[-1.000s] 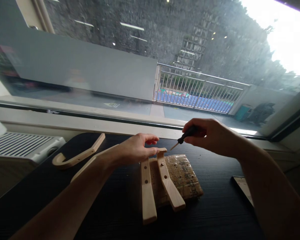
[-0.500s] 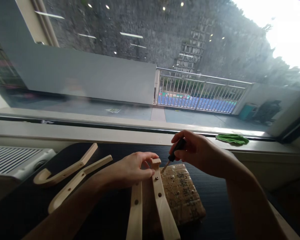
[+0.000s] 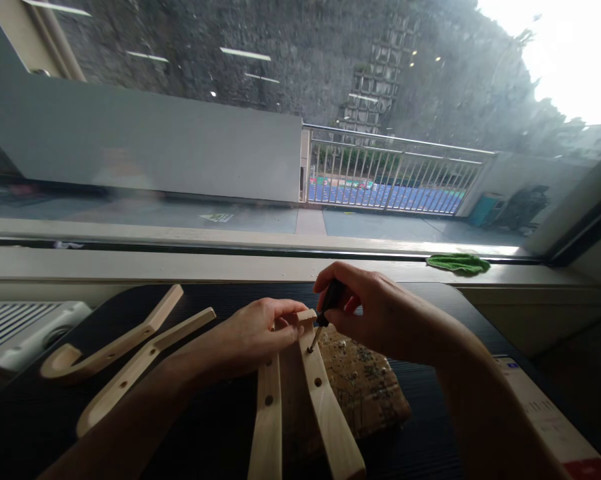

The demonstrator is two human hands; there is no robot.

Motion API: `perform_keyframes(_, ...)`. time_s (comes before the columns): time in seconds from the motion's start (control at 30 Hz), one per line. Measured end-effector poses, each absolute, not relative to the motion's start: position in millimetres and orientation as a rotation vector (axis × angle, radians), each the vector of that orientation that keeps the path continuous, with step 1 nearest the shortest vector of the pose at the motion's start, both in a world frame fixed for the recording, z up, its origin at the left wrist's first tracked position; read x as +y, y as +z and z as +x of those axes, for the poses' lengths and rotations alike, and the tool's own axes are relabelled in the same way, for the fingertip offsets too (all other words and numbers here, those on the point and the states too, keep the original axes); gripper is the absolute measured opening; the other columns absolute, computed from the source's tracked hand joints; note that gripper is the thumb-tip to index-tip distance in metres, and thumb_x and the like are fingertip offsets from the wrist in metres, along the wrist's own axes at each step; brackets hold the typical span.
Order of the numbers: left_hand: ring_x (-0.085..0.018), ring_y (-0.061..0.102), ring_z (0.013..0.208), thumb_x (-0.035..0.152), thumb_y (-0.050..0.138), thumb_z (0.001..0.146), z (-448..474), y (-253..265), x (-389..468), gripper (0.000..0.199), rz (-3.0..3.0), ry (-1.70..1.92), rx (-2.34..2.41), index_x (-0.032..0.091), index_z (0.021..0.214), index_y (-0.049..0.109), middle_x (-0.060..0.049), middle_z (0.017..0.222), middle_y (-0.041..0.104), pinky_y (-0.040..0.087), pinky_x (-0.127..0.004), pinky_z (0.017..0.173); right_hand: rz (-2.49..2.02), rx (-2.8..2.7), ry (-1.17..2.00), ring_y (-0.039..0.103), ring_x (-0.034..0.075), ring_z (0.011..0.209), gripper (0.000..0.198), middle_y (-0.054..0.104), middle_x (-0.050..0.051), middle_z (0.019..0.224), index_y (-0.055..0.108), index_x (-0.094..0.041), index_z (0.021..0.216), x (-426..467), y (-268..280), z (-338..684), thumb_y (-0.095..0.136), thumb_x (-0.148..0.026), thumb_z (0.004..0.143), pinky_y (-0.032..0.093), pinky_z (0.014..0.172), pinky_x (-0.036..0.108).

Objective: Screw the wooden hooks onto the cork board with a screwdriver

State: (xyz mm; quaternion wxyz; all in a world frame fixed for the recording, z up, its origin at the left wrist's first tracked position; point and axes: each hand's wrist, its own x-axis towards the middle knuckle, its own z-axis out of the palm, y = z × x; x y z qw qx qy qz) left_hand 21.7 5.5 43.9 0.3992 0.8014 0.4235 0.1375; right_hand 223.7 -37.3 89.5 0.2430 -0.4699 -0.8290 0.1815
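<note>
My right hand is closed around the black handle of a screwdriver. The shaft slants down, and its tip meets the upper hole, where a screw appears to sit, in a pale curved wooden piece. At that piece's top end, the thumb and fingers of my left hand pinch the wood. Just left of it stands a similar wooden piece, its top partly hidden by my left hand. Behind and to the right lies a tape-wrapped brown cardboard package.
Two more bent wooden pieces, one hooked and one nearer, lie on the dark table at left. A green cloth rests on the windowsill. A printed box or sheet is at lower right, a radiator at far left.
My right hand has moved left and the screwdriver tip has gone from beside the wooden piece onto its upper hole. My left hand keeps its hold. The view has shifted slightly.
</note>
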Motion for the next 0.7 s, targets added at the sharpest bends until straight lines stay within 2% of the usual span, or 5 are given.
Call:
perform_keyframes(0.2,-0.028,0.045,0.12,0.047,0.054,0.073,13.7,59.0,-1.0,0.055,2.059,0.514,1.285,0.027,0.125,0.051,-0.002,0.132,0.05,0.036,-0.037,0.099,-1.461,-2.097,0.558,0.051,0.012,0.066,0.021,0.059,0.002,0.08,0.05,-0.022,0.1,-23.1,81.6,241.7,0.047,-0.023,0.079,0.038,0.055,0.024)
perform_keyframes(0.37,-0.029,0.054,0.111,0.054,0.055,0.072,9.4,54.7,0.4,0.058,2.055,0.445,1.268,0.027,0.124,0.051,-0.004,0.128,0.054,0.042,-0.039,0.094,-1.5,-2.094,0.871,0.049,0.009,0.058,0.021,0.056,0.001,0.077,0.055,-0.022,0.093,-10.7,54.2,242.8,0.039,-0.018,0.08,0.036,0.049,0.022)
perform_keyframes(0.47,-0.027,0.047,0.119,0.052,0.052,0.076,2.3,56.5,0.4,0.056,2.075,0.442,1.271,0.03,0.127,0.047,-0.002,0.133,0.049,0.038,-0.038,0.098,-1.403,-2.01,0.963,0.046,0.008,0.056,0.028,0.058,0.001,0.078,0.053,-0.022,0.103,-12.6,51.6,244.0,0.038,-0.016,0.08,0.036,0.049,0.022)
perform_keyframes(0.57,-0.028,0.05,0.115,0.053,0.053,0.076,-8.8,53.0,-0.5,0.058,1.975,0.509,1.383,0.029,0.128,0.044,-0.005,0.128,0.053,0.04,-0.042,0.096,-1.187,-1.755,0.915,0.049,0.009,0.061,0.039,0.059,0.003,0.089,0.039,-0.021,0.12,-20.0,60.9,248.4,0.038,-0.014,0.082,0.041,0.056,0.024)
perform_keyframes(0.7,-0.028,0.051,0.114,0.054,0.054,0.075,-18.0,29.8,-5.4,0.065,1.781,0.73,1.367,0.021,0.13,0.04,-0.011,0.126,0.054,0.041,-0.042,0.096,-1.038,-1.625,0.727,0.05,0.01,0.071,0.036,0.056,0.001,0.09,0.035,-0.023,0.119,-33.9,54.9,243.3,0.041,-0.017,0.084,0.044,0.069,0.028)
